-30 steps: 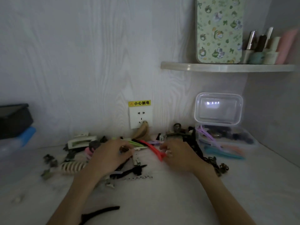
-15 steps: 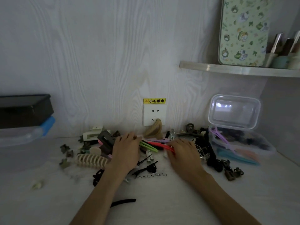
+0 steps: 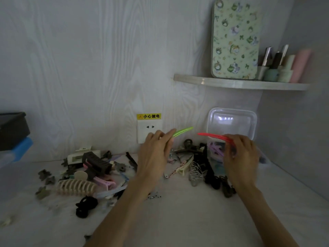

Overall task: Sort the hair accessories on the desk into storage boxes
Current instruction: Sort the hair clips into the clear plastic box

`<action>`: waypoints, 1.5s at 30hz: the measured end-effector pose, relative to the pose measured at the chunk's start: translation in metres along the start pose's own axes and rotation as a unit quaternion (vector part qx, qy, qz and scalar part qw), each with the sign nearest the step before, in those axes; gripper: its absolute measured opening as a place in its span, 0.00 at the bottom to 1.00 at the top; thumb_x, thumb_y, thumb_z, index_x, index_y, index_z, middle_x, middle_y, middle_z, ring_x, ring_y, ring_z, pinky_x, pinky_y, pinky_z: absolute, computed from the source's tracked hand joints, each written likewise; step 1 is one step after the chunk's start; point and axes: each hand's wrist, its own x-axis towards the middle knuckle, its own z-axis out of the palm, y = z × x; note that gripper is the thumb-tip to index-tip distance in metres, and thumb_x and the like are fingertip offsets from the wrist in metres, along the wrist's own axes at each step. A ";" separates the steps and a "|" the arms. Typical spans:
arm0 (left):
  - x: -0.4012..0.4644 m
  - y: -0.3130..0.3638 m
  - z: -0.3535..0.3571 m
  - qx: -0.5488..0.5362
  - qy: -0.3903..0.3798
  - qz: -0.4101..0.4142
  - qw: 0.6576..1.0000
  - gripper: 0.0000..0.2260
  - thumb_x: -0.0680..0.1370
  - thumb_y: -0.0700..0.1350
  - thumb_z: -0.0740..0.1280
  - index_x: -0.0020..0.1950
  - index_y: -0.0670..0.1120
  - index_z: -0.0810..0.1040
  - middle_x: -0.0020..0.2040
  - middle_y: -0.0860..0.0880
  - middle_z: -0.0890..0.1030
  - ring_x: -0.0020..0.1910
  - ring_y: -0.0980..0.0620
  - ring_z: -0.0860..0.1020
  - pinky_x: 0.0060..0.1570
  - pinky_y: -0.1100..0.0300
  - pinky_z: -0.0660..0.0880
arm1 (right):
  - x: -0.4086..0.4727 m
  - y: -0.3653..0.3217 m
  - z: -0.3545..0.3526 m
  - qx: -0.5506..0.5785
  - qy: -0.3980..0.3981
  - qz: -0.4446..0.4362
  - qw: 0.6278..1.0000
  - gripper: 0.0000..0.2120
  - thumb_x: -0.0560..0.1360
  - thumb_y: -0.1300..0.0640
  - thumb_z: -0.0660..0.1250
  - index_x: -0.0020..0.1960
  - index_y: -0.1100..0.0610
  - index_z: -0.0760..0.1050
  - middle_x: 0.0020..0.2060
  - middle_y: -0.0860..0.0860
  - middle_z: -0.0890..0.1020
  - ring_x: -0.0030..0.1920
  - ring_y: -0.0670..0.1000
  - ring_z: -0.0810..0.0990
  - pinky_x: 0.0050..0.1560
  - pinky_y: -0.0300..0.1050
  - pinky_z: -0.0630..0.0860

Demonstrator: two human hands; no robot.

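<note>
My left hand (image 3: pixel 154 154) pinches a green clip (image 3: pixel 182 131), my right hand (image 3: pixel 240 155) a red clip (image 3: pixel 212 136) (both light, stiff, slippery), fingers gripping each near its hinge end.

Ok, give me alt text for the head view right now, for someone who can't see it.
Two hands are raised over a desk strewn with hair accessories: the left hand holds a green clip, the right hand a red clip. Behind the right hand an open clear box holds more clips, its lid leaning on the wall.
</note>
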 end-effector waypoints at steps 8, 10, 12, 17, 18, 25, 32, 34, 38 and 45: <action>0.034 0.088 0.096 -0.063 -0.161 0.066 0.983 0.18 0.82 0.46 0.54 0.72 0.54 0.63 0.64 0.49 0.72 0.62 0.47 0.67 0.61 0.53 0.64 | -0.003 0.064 0.001 -0.086 -0.025 0.126 0.988 0.27 0.70 0.50 0.45 0.56 0.59 0.77 0.55 0.59 0.79 0.58 0.62 0.74 0.61 0.56 0.65; 0.032 0.088 0.107 -0.090 -0.188 0.089 0.974 0.20 0.81 0.46 0.55 0.73 0.52 0.63 0.67 0.48 0.72 0.65 0.46 0.68 0.64 0.53 0.63 | -0.001 0.061 -0.002 -0.040 0.022 0.138 0.989 0.22 0.71 0.53 0.49 0.55 0.59 0.77 0.52 0.59 0.80 0.55 0.62 0.74 0.59 0.56 0.67; 0.032 0.086 0.104 -0.149 -0.196 0.083 0.966 0.20 0.81 0.47 0.57 0.73 0.50 0.64 0.64 0.46 0.76 0.62 0.45 0.72 0.66 0.52 0.66 | 0.002 0.058 -0.003 0.001 0.054 0.136 0.989 0.17 0.71 0.58 0.54 0.54 0.58 0.77 0.51 0.59 0.80 0.54 0.62 0.74 0.59 0.56 0.67; 0.027 0.038 0.055 -0.098 -0.132 0.025 0.986 0.15 0.79 0.48 0.60 0.67 0.52 0.72 0.63 0.51 0.78 0.62 0.50 0.73 0.63 0.55 0.68 | -0.003 0.046 -0.003 0.017 0.049 0.067 0.996 0.14 0.71 0.60 0.59 0.54 0.56 0.76 0.49 0.56 0.80 0.52 0.54 0.71 0.56 0.52 0.67; 0.023 0.020 0.044 -0.072 -0.114 -0.001 0.991 0.13 0.78 0.46 0.62 0.62 0.52 0.76 0.60 0.51 0.79 0.60 0.50 0.74 0.60 0.55 0.71 | -0.003 0.039 -0.002 0.014 0.044 0.041 0.998 0.13 0.71 0.60 0.59 0.53 0.56 0.77 0.49 0.55 0.80 0.52 0.54 0.72 0.55 0.50 0.66; -0.019 -0.069 -0.017 -0.013 -0.237 -0.131 0.963 0.13 0.79 0.42 0.62 0.61 0.53 0.78 0.58 0.51 0.80 0.52 0.52 0.78 0.49 0.61 0.73 | -0.015 -0.055 0.036 0.081 -0.247 -0.116 0.959 0.10 0.76 0.56 0.63 0.55 0.54 0.78 0.49 0.51 0.82 0.52 0.53 0.77 0.53 0.45 0.72; -0.031 -0.087 -0.019 0.006 -0.261 -0.153 0.953 0.12 0.78 0.50 0.61 0.60 0.56 0.77 0.59 0.52 0.79 0.58 0.51 0.76 0.58 0.56 0.73 | -0.046 -0.087 0.079 -0.080 -0.420 -0.178 0.886 0.22 0.79 0.48 0.53 0.71 0.54 0.61 0.69 0.52 0.68 0.70 0.53 0.63 0.70 0.50 0.55; -0.030 -0.083 -0.020 0.030 -0.240 -0.160 0.957 0.09 0.77 0.51 0.63 0.54 0.57 0.80 0.55 0.52 0.81 0.57 0.51 0.76 0.58 0.54 0.73 | -0.045 -0.085 0.079 -0.057 -0.373 -0.175 0.909 0.17 0.78 0.49 0.56 0.64 0.51 0.71 0.60 0.51 0.76 0.62 0.52 0.71 0.64 0.47 0.63; -0.027 -0.077 -0.022 0.033 -0.230 -0.156 0.960 0.07 0.76 0.51 0.65 0.52 0.57 0.81 0.53 0.56 0.82 0.55 0.54 0.77 0.62 0.53 0.71 | -0.039 -0.083 0.075 0.022 -0.352 -0.138 0.925 0.11 0.75 0.52 0.63 0.55 0.49 0.80 0.50 0.49 0.84 0.51 0.52 0.80 0.52 0.44 0.73; -0.026 -0.074 -0.029 -0.067 -0.215 -0.161 0.961 0.07 0.75 0.47 0.68 0.51 0.56 0.80 0.44 0.58 0.78 0.42 0.59 0.75 0.44 0.63 0.71 | -0.035 -0.075 0.068 0.040 -0.304 -0.152 0.940 0.10 0.76 0.57 0.61 0.53 0.54 0.79 0.45 0.51 0.84 0.46 0.52 0.80 0.44 0.43 0.71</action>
